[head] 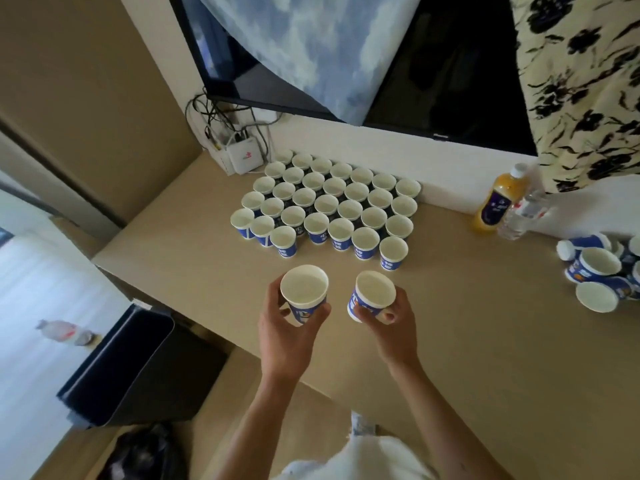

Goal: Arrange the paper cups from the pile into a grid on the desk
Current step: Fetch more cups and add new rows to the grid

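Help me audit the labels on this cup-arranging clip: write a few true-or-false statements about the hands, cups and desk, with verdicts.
1. The left hand holds one cup and the right hand holds a second cup. True.
2. The cups in the grid stand upside down. False: they stand upright, mouths up.
3. The pile lies at the right side of the desk, with some cups on their sides. True.
4. The orange bottle stands left of the grid. False: it stands to the right of it, beside a clear bottle.
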Available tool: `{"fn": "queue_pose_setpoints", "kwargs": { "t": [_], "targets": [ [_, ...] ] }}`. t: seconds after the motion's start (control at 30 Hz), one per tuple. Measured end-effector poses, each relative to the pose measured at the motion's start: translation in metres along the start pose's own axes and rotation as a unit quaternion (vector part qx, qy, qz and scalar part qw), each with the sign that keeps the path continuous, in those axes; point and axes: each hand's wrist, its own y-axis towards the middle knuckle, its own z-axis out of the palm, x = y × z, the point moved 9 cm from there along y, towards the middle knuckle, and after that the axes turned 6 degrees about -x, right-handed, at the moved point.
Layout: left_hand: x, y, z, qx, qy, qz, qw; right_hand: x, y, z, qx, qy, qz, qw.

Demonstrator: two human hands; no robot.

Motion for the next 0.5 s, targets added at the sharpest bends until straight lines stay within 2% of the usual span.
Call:
{"fn": "queue_pose_setpoints", "kwargs": {
  "t": [0.27, 0.5],
  "targets": [
    [0.029, 0.065, 0.012, 0.013, 0.015, -0.024, 1.000, -0.039, 0.036, 0.059, 0.016, -0.046, 0.044, 0.998],
    [0.064, 0.118, 0.020, 0.065, 0.011, -0.048, 0.997, -0.056, 0.062, 0.097, -0.017, -0.079, 0.048, 0.996]
  ]
}}
